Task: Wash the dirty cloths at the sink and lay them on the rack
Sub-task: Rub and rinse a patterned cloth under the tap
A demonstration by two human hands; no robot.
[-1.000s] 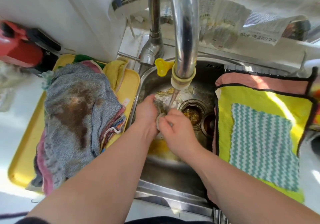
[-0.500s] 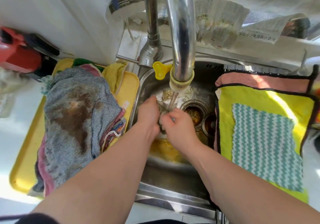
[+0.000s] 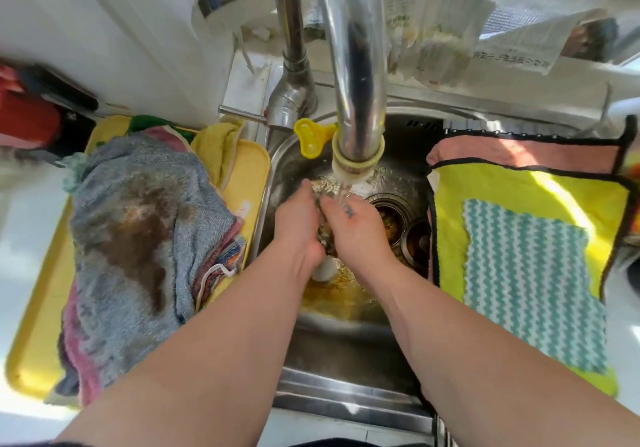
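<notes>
step: scrub-rinse | cloth point(image 3: 325, 238) over sink point(image 3: 346, 342) centre, bunched between both hands, 6 o'clock of spout point(image 3: 358, 155) | left hand point(image 3: 298, 228), right hand point(image 3: 358, 228) — fingers curled round it | do: rub stained faces together inside the stream point(image 3: 343, 192); squeeze out before laying by flat cloths point(image 3: 502, 197) at 3 o'clock | dirty pile point(image 3: 138, 238) at 9 o'clock — waiting

Materials at sink station: metal, plastic, cloth, paper.
Mirror-glossy steel on tap spout point(image 3: 360, 65); duller, wet steel on sink point(image 3: 346, 342). Smooth yellow plastic tray point(image 3: 254, 169). Rough terry grey towel point(image 3: 138, 221), brown-stained. Sodden, speckled wet cloth point(image 3: 325, 235). Fluffy-pile yellow cloth point(image 3: 502, 197); ribbed-knit teal-white cloth point(image 3: 530, 284). Matt, crumpled newspaper point(image 3: 433, 31).
</notes>
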